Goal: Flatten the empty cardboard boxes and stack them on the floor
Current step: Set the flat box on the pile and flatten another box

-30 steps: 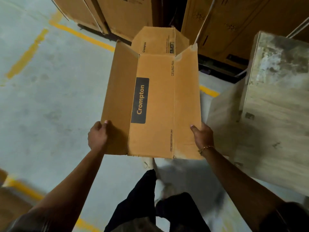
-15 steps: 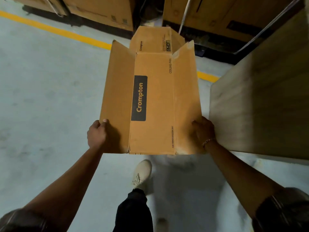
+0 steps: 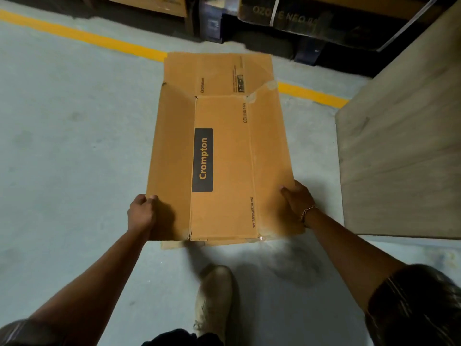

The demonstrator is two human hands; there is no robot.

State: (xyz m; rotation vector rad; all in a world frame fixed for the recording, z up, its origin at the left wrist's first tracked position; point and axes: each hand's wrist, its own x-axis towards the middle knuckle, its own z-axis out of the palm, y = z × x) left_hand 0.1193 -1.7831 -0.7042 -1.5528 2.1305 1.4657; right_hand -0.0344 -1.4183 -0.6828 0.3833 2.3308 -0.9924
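Head view: two bare forearms reach forward and down over a grey concrete floor (image 3: 62, 146).
Yellow line (image 3: 82, 37): a painted stripe that crosses the floor from the upper left and passes behind the box.
Left hand (image 3: 141, 213): grips the near left edge of the box, with the fingers curled over the rim of the left flap.
Crompton ceiling-fan box (image 3: 224, 158): an empty brown carton, opened out nearly flat and held between both hands in the middle of the view. Its side flaps are spread and its far flap points away. It is low over the floor, but whether it touches the floor cannot be told.
Cardboard strip (image 3: 174, 244): shows just under the near edge of the box. It may be part of the same box or another piece.
Shoe (image 3: 214, 293): pale, on the floor below the box.
Dark carton (image 3: 282, 18): stands at the far side and is printed with partly readable "OZONE NEO".
Right hand (image 3: 296, 203): grips the near right edge of the box, thumb on top.
Bracelet (image 3: 308, 212): a gold chain on the right wrist.
Wooden board (image 3: 404, 158): a large pale panel just right of the box, apart from it.
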